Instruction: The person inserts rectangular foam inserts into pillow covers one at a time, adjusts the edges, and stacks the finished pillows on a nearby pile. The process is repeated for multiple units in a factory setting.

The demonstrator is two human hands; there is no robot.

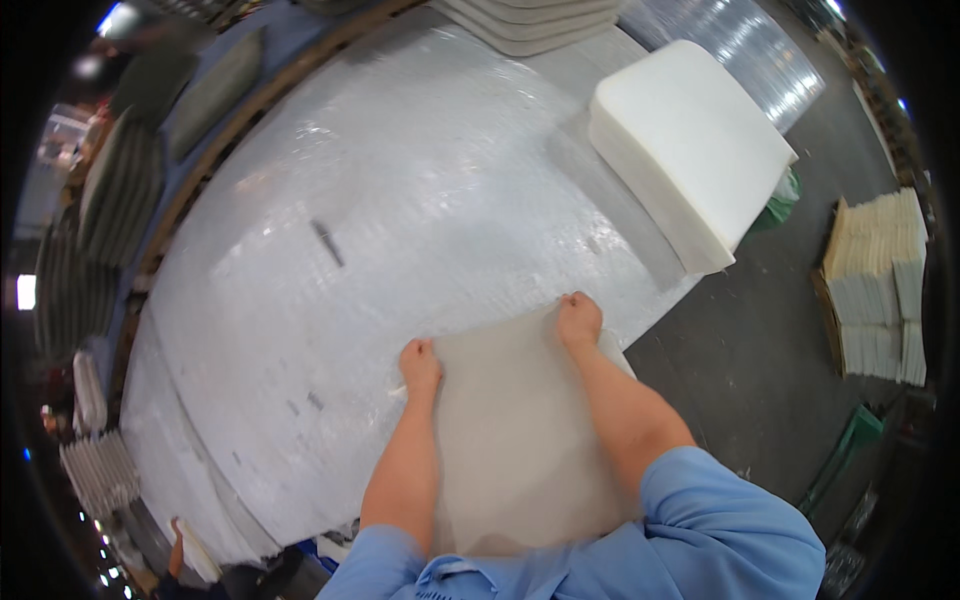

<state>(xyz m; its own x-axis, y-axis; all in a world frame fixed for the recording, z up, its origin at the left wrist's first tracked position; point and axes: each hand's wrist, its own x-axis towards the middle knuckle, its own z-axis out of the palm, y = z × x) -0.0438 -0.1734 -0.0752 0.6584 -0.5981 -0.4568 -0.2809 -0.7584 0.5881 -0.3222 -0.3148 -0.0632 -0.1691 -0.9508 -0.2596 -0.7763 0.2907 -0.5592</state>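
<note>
A grey-beige cushion cover (520, 430) lies in front of my body, reaching from my shirt to the table's near edge. My left hand (421, 366) is closed on its far left corner. On the far right corner, my right hand (579, 321) is closed in the same way, with the fingers curled. A strip of white material (616, 352) shows beside my right wrist. Whether a foam pad fills the cover cannot be seen. Both forearms lie along the sides of the cover.
Clear plastic film covers the wide table (400, 200). White foam blocks (690, 140) sit at its right end, near a roll of plastic film (735, 50). Stacked grey cushions (540, 25) stand at the back. Foam sheets (880, 285) are piled on the floor at right. Another person's arm (177, 550) shows lower left.
</note>
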